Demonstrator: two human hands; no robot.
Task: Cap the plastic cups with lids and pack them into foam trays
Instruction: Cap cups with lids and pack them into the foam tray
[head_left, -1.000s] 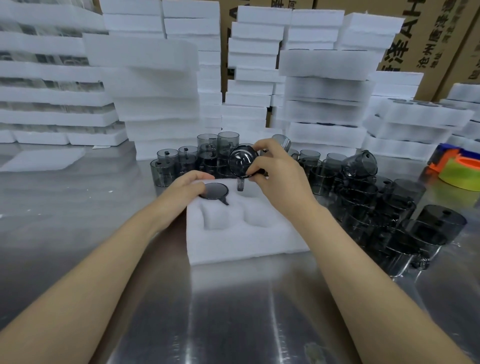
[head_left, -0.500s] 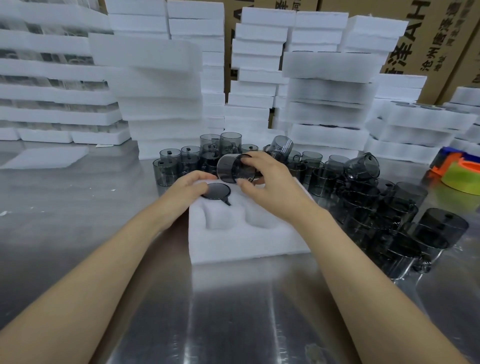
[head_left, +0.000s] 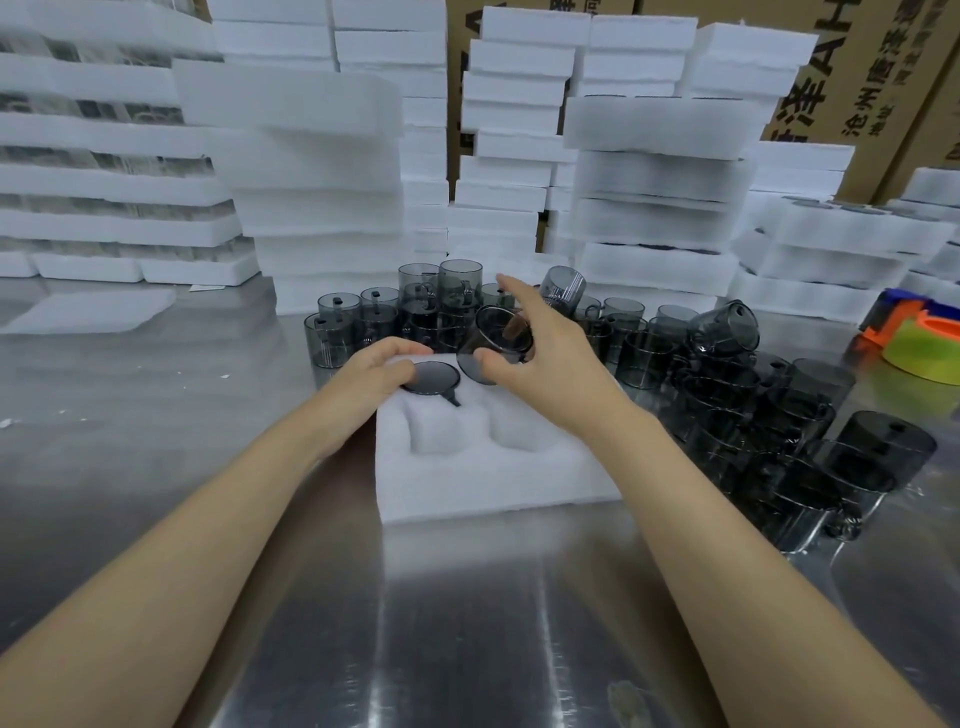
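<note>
A white foam tray (head_left: 498, 478) with round pockets lies on the steel table in front of me. A smoky grey plastic cup (head_left: 434, 378) sits in the tray's far-left pocket, its flat round face up, and my left hand (head_left: 374, 371) rests on its left edge with curled fingers. My right hand (head_left: 540, 353) holds a second grey cup (head_left: 496, 340) tilted on its side over the far-right pocket, thumb under it and index finger stretched out above. The two near pockets hold nothing.
Several grey cups (head_left: 727, 374) stand and lie behind and to the right of the tray. Tall stacks of white foam trays (head_left: 322, 171) line the back, with cardboard boxes (head_left: 857, 73) behind. A green and orange tape dispenser (head_left: 919, 343) sits far right.
My right hand has turned the cup from mouth-toward-me to lying on its side and lowered it toward the tray's far-right pocket. My left hand stayed on the seated cup.
</note>
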